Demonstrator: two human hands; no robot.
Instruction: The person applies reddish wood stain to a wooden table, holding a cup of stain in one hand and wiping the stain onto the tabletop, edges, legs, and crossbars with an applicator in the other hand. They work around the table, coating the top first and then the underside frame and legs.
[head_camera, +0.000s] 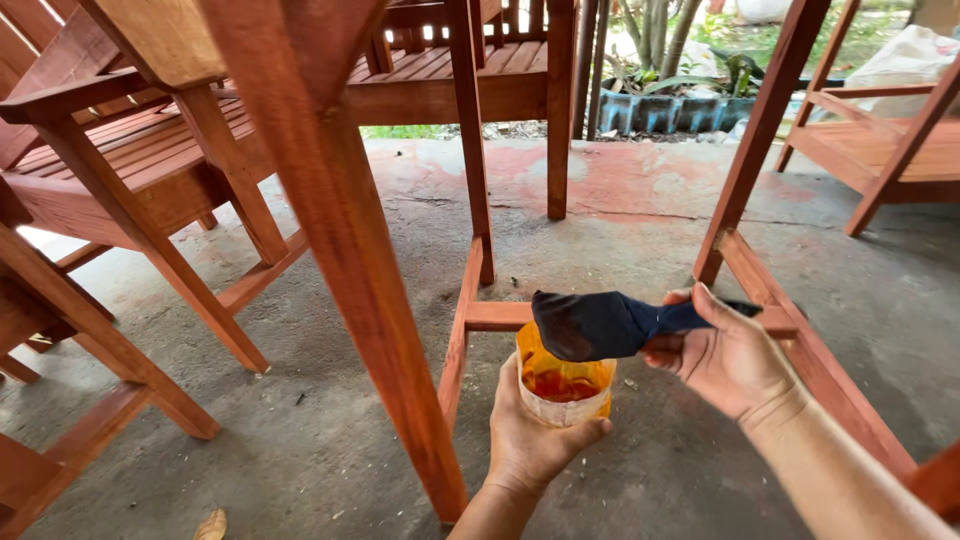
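My left hand (530, 440) grips a cut-off clear plastic cup (562, 392) from below; it holds orange-red stain liquid. My right hand (725, 355) pinches the twisted tail of a dark blue cloth (595, 325), whose bunched end hangs just over the cup's mouth. Both hands hover above the concrete floor (330, 450), in front of a reddish stained wooden leg (350, 260) and the low crossbars of a wooden frame (497, 315).
Several red-brown wooden chairs and benches (130, 150) crowd the left and back. Another wooden frame (800, 330) runs along the right, with a further chair (880, 140) behind. Plants in blue pots (670, 105) stand at the far edge. A dry leaf (210, 525) lies on the floor.
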